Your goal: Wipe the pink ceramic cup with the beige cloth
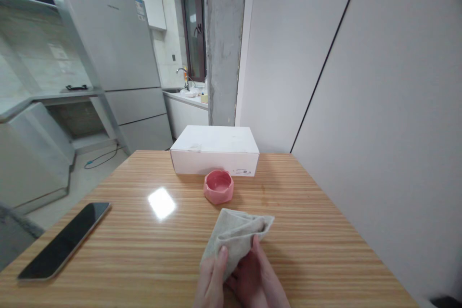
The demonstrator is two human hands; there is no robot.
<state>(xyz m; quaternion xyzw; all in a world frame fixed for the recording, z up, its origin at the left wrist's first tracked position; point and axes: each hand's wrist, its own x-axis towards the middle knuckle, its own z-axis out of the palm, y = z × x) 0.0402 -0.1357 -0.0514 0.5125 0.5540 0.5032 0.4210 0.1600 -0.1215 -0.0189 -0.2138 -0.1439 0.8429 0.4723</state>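
Both hands hold a folded grey cloth (236, 231) above the near part of the wooden table (144, 260). My left hand (211, 276) grips its lower left side, with the thumb lying on the front fold. On the right side, my right hand (258, 272) pinches the cloth, its thumb up at the edge of the fold and the other fingers curled below, partly hidden. Just beyond the cloth stands a pink faceted bowl (218, 187), which neither hand touches.
Behind the bowl a white box (215, 149) sits at the table's far edge. A black phone (67, 240) lies at the left. A white wall (378, 106) runs along the right side. Farther back are a grey fridge (111, 48) and a sink tap (185, 77).
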